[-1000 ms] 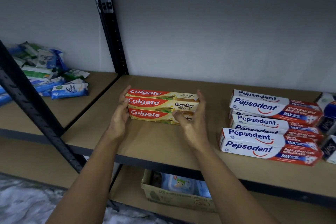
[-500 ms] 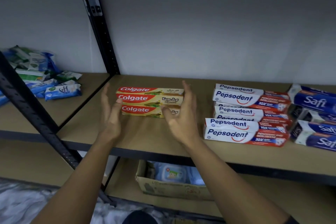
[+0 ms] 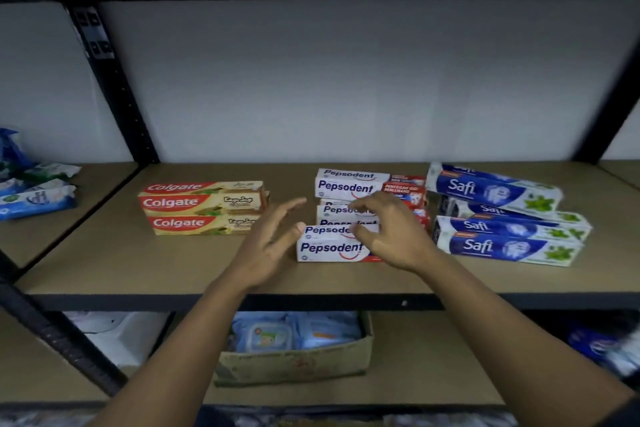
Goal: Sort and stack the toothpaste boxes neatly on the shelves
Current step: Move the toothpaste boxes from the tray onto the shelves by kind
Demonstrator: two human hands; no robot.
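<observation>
Reaching over the front edge of the brown shelf [image 3: 104, 253], both bare hands hover at the middle group of toothpaste boxes. The left hand [image 3: 266, 246] is open, fingers [image 3: 289, 208] spread and apart, holding nothing, in the gap between the Colgate boxes [image 3: 204, 206] and the Pepsodent boxes [image 3: 346, 215]. Whether its thumb touches the end of the nearest Pepsodent box is hard to say. The right hand [image 3: 391, 232] lies over the Pepsodent group, fingers loosely curled and apart; it covers the middle of the boxes, so I cannot tell whether it grips one or only rests there.

The Colgate boxes sit stacked toward the left part of the shelf, well back from the front edge, three labels showing. The Pepsodent boxes sit mid-shelf in stepped rows, their right halves partly hidden by the hand, so the count is unclear. The Safi boxes [image 3: 505, 218] lie just beside them toward the right end, slightly skewed, the rear one angled.

On the neighbouring shelf at the left, blue and green packets [image 3: 38, 198] are cut off by the frame edge. Below, a worn cardboard box [image 3: 294, 357] holds pale blue packs, its print blurred. A dark blue item at the lower right is too blurred to identify.
</observation>
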